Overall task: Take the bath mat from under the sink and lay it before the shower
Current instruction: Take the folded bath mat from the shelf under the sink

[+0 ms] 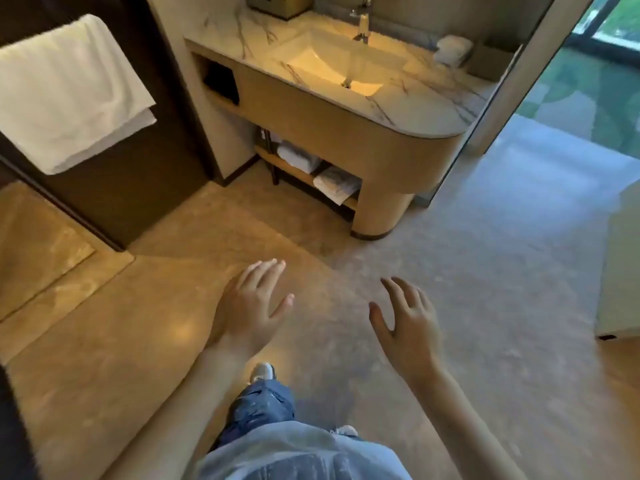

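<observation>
A folded white mat (337,187) lies on the low wooden shelf (298,174) under the sink (332,64), at the shelf's right end. Further left on the same shelf sits another folded white towel (298,156). I cannot tell for sure which of the two is the bath mat. My left hand (249,308) and my right hand (410,323) hover over the floor in front of me, both with fingers spread and holding nothing, well short of the vanity.
The rounded wooden vanity (346,133) has a marble top with a tap (363,22). A white towel (69,95) hangs on the dark door at the left. A step in the stone floor (62,275) runs at the left. A glass partition edge (485,119) stands right of the vanity.
</observation>
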Demonstrator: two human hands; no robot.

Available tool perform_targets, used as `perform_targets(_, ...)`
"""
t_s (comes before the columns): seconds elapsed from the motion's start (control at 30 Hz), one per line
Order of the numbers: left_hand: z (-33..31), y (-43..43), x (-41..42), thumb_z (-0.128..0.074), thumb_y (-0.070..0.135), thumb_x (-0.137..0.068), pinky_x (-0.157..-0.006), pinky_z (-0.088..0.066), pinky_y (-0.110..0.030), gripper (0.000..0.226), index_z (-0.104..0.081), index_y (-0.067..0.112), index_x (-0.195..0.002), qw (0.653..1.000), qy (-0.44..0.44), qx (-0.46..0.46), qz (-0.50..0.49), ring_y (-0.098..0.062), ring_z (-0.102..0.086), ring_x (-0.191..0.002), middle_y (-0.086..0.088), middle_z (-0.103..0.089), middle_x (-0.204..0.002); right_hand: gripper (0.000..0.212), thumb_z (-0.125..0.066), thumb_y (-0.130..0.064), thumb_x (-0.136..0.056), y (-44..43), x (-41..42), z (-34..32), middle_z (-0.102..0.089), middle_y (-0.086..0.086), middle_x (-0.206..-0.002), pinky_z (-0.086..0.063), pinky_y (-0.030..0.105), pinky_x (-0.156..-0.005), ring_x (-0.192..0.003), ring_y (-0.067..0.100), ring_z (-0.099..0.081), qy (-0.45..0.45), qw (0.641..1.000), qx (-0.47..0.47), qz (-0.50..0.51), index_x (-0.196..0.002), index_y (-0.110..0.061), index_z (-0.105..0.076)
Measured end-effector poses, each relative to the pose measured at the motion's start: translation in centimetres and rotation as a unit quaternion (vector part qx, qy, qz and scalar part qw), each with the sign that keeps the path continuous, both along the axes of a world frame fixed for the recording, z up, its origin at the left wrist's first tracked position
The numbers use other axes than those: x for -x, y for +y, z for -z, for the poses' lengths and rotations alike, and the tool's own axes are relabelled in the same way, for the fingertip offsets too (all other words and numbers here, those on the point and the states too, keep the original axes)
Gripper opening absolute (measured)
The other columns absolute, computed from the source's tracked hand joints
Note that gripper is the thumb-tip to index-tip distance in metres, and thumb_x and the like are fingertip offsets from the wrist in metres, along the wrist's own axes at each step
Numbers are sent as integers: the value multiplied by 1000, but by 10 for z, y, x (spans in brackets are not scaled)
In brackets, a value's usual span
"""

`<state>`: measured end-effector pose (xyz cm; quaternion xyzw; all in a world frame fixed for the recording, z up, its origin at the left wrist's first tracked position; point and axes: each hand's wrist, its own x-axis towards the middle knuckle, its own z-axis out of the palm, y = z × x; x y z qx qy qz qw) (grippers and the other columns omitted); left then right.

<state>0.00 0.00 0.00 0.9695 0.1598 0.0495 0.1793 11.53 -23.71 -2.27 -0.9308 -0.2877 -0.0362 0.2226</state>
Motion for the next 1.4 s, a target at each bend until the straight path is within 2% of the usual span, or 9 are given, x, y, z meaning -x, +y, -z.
perform_targets(0.2, 16, 77, 20, -36, 49, -88, -110, -36, -40, 65, -49, 12, -139, 998, 10, 7, -59, -23, -42, -134, -6, -51, -142, 45, -54, -39, -95, 84, 7, 13, -60, 8, -131, -45, 45, -100, -121, 28, -53, 23, 999, -2, -25, -131, -11, -56)
perform_targets(0.43, 39, 219, 11, -31, 54, -90, -108, -36, -36, 66, -47, 15, -141, 999, 26, 7, -23, -19, -40, -134, -1, -49, -143, 44, -54, -40, -95, 211, 7, 35, -60, 4, -131, -47, 42, -100, -120, 23, -54, 40, 999, 18, 15, -131, -15, -56)
perform_targets(0.67, 29, 342, -25, -29, 59, -92, -106, -29, -31, 65, -40, 23, -145, 999, 41, -4, 27, -13, -35, -135, 5, -45, -146, 43, -56, -38, -94, 309, -1, 25, -61, 5, -127, -48, 40, -97, -116, 22, -55, 45, 998, 6, 53, -128, -12, -57)
perform_targets(0.8, 29, 366, -67, -32, 57, -92, -104, -27, -28, 63, -42, 22, -143, 997, 38, 16, 63, -13, -38, -134, 3, -47, -144, 42, -61, -33, -91, 336, -18, 22, -63, 8, -122, -51, 42, -92, -112, 27, -59, 36, 996, 21, 80, -125, -10, -59)
perform_targets(1.0, 48, 376, -139, -42, 48, -91, -104, -35, -34, 60, -46, 17, -141, 992, 41, 51, 107, -16, -41, -132, 0, -51, -141, 41, -61, -33, -92, 362, -71, 39, -64, 8, -122, -50, 43, -91, -111, 28, -59, 50, 992, 35, 112, -125, -10, -60)
perform_targets(1.23, 68, 406, -256, -40, 49, -94, -109, -26, -31, 58, -39, 22, -146, 984, 86, 46, 149, -15, -31, -137, 5, -42, -148, 41, -63, -30, -91, 395, -189, 65, -64, 10, -122, -49, 43, -92, -112, 31, -59, 87, 986, 33, 139, -125, -8, -60)
perform_targets(1.4, 63, 425, -346, -40, 48, -96, -111, -25, -31, 57, -35, 24, -147, 979, 83, 63, 174, -13, -26, -140, 7, -38, -150, 40, -61, -30, -91, 412, -266, 56, -63, 10, -121, -47, 41, -91, -110, 30, -59, 70, 985, 31, 154, -125, -8, -58)
